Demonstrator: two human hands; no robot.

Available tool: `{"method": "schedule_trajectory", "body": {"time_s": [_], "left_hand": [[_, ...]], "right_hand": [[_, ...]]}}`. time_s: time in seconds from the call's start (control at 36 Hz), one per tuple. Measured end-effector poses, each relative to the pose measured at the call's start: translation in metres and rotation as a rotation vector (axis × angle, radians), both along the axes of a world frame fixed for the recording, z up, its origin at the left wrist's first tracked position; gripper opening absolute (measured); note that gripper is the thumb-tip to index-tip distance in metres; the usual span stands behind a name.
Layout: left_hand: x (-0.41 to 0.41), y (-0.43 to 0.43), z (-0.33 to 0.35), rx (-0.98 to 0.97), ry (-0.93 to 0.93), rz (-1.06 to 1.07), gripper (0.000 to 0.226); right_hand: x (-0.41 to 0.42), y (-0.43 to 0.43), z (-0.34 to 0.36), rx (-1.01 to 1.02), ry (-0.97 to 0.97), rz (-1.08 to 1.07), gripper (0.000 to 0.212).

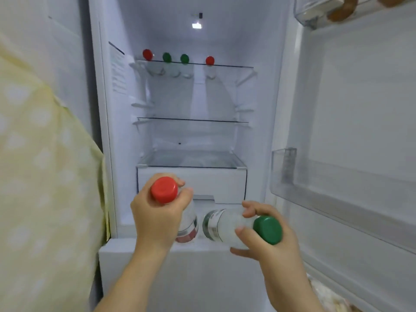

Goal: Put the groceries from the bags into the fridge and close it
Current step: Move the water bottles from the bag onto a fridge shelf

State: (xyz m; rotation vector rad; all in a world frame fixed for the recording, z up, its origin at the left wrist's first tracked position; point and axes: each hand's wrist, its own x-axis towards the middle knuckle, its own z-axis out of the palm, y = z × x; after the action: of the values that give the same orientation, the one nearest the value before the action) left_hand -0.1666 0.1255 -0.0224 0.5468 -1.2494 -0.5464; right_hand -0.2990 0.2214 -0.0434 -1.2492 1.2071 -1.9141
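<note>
The fridge (276,122) stands open in front of me, lit inside. My left hand (155,218) grips a red-capped white bottle (163,190) by its neck, held nearly upright before the lower drawer. My right hand (267,242) holds a green-capped white bottle (225,226), tilted on its side with the cap (267,230) toward me. Both bottles hover just above the fridge's bottom ledge (180,253). On the top glass shelf (225,64) several more bottles stand in a row, two red-capped (147,54) and two green-capped (166,57).
The middle glass shelf (191,120) and the lower shelf over the white drawer (191,181) hold nothing I can see. The open door at the right has a clear bin (337,183) and an upper tray with brown eggs (342,9). A yellow patterned cloth (45,176) fills the left.
</note>
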Motion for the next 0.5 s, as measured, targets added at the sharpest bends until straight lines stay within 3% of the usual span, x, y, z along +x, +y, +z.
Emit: {"method": "schedule_trajectory", "body": {"time_s": [0.28, 0.5], "left_hand": [[0.021, -0.101, 0.092, -0.273, 0.115, 0.054, 0.017], [0.014, -0.150, 0.142, -0.392, 0.256, 0.034, 0.017]], "right_hand": [[0.038, -0.113, 0.077, -0.383, -0.004, -0.043, 0.018], [0.038, -0.178, 0.126, -0.620, 0.105, -0.090, 0.015]]}}
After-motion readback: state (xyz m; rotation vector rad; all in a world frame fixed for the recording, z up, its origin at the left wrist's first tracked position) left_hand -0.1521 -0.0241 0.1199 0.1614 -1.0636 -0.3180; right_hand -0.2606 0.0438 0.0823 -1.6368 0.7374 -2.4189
